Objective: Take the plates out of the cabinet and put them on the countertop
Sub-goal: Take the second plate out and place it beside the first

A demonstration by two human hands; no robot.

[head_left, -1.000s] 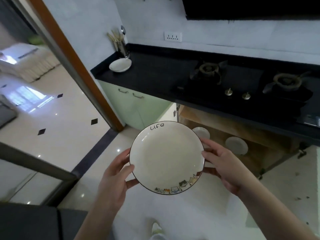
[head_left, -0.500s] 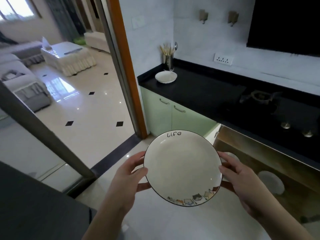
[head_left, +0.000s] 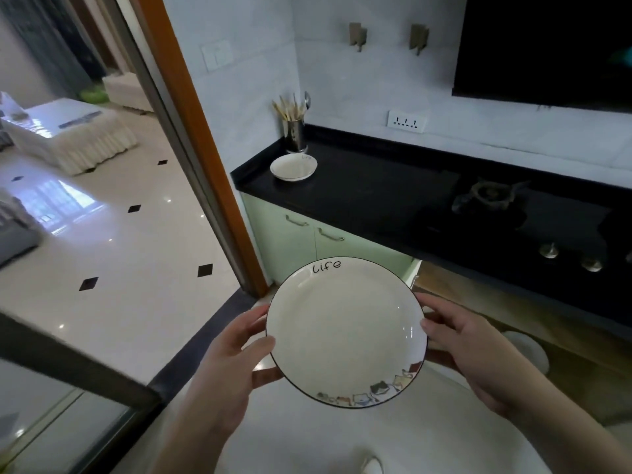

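Now both hands are on the plate [head_left: 345, 331], one at each side, holding it in the air in front of the body and well short of the counter [head_left: 369, 196]. Left hand [head_left: 236, 354] reaches up from the lower left, forearm angled in, thumb laid over the rim on the near left edge and the fingers tucked beneath. Right hand [head_left: 461, 340] comes in from the lower right, thumb resting on the right rim, fingers curled under the far side. Both grips are closed on the plate's edge, firm and symmetrical. The plate is cream with a thin dark rim, tipped toward the camera so its face shows; the word "Life" sits at the top edge and a row of small cartoon figures runs along the lower right. It hangs above the pale floor, in front of the green cabinet doors [head_left: 297, 241].

Up on the black counter, at its left end, a second plate [head_left: 293, 167] already rests, just in front of a metal utensil holder [head_left: 294, 133] stuffed with chopsticks. Further right along the counter sits a gas burner [head_left: 492, 196] with two knobs [head_left: 569, 256] below it. Down at the right, inside the open wooden cabinet [head_left: 485, 309] under the hob, the pale edge of another plate [head_left: 526, 347] peeks out past the right wrist.
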